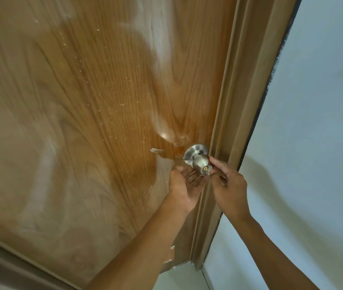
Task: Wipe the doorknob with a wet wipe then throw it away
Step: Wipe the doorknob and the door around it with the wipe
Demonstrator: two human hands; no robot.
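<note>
The doorknob (200,164) is being wiped: a small wet wipe (207,172) is pinched against it by the right hand (227,185). The left hand (184,181) is held open beside it, holding nothing. The wipe is not yet thrown away.

One doorknob (200,162) sits on one wooden door (82,122). Two hands are at the doorknob: one left hand (184,183) below it and one right hand (227,181) beside it. One door frame (235,122) and one pale wall (312,122) lie past the doorknob.
</note>
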